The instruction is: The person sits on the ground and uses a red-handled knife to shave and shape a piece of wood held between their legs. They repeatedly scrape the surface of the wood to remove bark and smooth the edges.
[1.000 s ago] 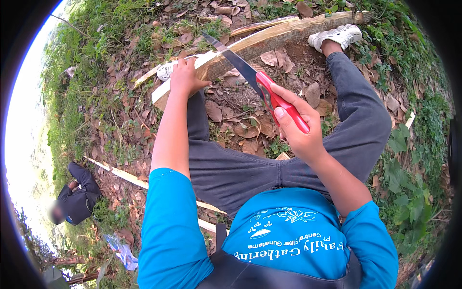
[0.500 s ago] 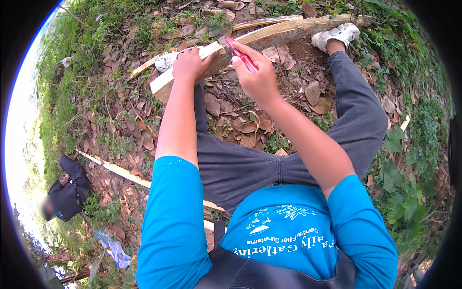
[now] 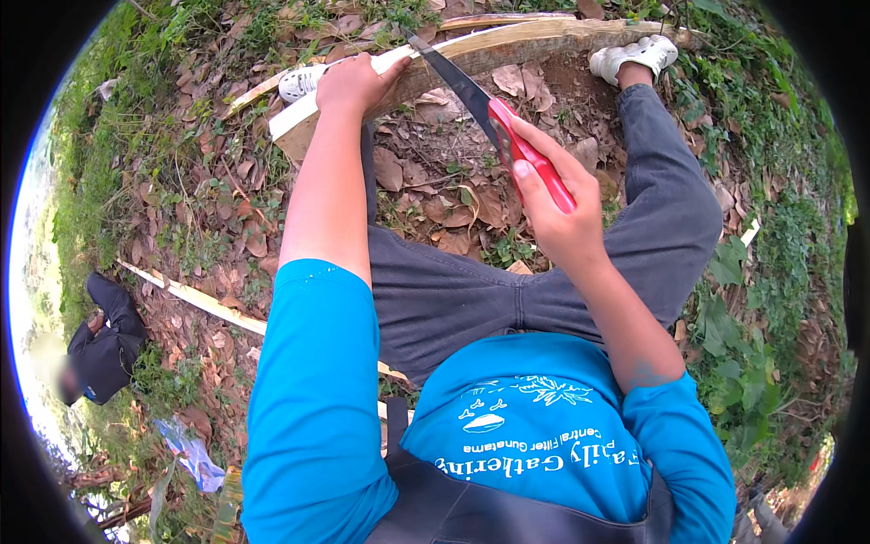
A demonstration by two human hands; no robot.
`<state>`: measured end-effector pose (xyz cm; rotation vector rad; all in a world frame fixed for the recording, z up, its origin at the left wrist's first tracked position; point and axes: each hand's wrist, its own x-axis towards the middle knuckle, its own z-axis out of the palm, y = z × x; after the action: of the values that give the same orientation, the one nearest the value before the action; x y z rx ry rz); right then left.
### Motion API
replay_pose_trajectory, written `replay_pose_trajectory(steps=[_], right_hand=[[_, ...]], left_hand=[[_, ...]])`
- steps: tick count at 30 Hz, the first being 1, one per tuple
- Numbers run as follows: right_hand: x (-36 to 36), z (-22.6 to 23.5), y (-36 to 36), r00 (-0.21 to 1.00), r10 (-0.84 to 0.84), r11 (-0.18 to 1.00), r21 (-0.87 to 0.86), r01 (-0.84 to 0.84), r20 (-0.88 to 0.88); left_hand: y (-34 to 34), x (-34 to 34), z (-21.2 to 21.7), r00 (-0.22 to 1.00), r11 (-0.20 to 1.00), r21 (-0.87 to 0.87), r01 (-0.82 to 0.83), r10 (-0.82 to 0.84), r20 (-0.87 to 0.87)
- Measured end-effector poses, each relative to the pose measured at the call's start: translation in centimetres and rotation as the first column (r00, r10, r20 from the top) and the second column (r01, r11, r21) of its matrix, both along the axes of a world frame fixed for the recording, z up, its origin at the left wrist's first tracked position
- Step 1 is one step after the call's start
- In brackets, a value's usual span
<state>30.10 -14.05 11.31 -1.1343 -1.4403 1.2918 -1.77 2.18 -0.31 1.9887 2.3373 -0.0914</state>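
Observation:
A long, slightly curved wooden plank point(image 3: 517, 45) lies on the ground between my feet, pale on its cut face and brown on its side. My left hand point(image 3: 352, 86) grips the plank's left part, fingers over its top edge. In my right hand point(image 3: 562, 204) is a hand saw point(image 3: 467, 93) with a red handle and a dark blade. The blade slants up and to the left, its far end at the plank's edge just right of my left hand. Whether the teeth sit in a cut cannot be made out.
A thin wood strip point(image 3: 507, 18) lies behind the plank. Another long strip point(image 3: 195, 295) runs across the leaf litter at left. My shoes point(image 3: 633, 56) stand near both plank ends. A person in dark clothes point(image 3: 109, 340) sits far left, near a crumpled plastic bag point(image 3: 192, 456).
My right hand has drawn the saw back toward me and to the right, so much more blade shows. My left hand stays on the plank.

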Motion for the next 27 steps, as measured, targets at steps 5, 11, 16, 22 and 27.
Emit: replay_pose_trajectory(steps=[5, 11, 16, 22, 27], right_hand=[[2.1, 2.1, -1.7, 1.0, -0.014, 0.999, 0.033, 0.015, -0.028], [-5.7, -3.7, 9.9, 0.997, -0.058, 0.975, 0.218, 0.045, 0.056], [-10.1, -3.6, 15.0, 0.995, 0.021, 1.0, 0.01, -0.023, 0.101], [-6.2, -9.1, 6.0, 0.999, -0.006, 0.984, 0.176, 0.015, -0.049], [-5.5, -10.5, 4.2, 0.999, 0.007, 0.975, 0.223, 0.005, -0.053]], left_hand=[[-0.3, 0.0, 0.1, 0.999, 0.998, -0.056, -0.036, 0.038, 0.033], [0.6, 0.1, -1.3, 0.999, 0.998, 0.051, -0.039, 0.04, -0.011], [1.1, -0.3, -0.4, 0.996, 0.996, -0.044, -0.071, 0.074, 0.059], [0.1, 0.0, 0.6, 0.999, 0.998, -0.058, -0.032, 0.035, 0.04], [-0.8, 0.1, 0.1, 0.999, 0.998, 0.044, 0.037, -0.037, -0.002]])
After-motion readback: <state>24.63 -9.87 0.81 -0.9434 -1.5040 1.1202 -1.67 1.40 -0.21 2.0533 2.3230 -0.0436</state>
